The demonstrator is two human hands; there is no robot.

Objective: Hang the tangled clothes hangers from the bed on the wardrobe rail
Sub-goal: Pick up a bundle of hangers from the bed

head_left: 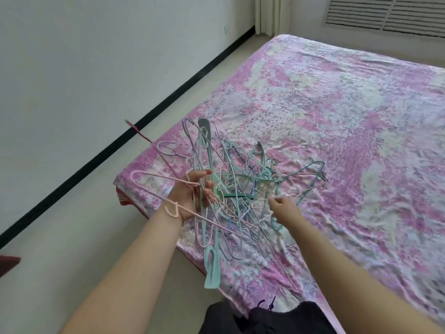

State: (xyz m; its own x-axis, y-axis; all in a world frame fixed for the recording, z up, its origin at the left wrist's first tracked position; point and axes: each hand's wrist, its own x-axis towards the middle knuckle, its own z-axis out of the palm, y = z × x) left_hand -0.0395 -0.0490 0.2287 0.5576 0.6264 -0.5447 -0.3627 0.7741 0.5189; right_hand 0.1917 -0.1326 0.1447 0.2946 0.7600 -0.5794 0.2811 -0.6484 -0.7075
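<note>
A tangle of thin hangers (243,179), teal, blue, pink and white, lies near the corner of the bed (361,131). My left hand (190,194) is raised over that corner, palm towards me, and grips several hangers: teal ones (212,266) hanging down, a pink one (154,179) sticking out left, a red one (142,135) pointing up left. My right hand (284,208) pinches a white wire hanger (296,195) at the near side of the pile. The wardrobe rail is out of view.
The bed wears a wrinkled pink floral sheet. Pale floor (108,201) runs along its left side to a white wall (84,56) with a black skirting. A louvred panel (390,13) sits beyond the bed. Dark clothing (265,319) shows at the bottom edge.
</note>
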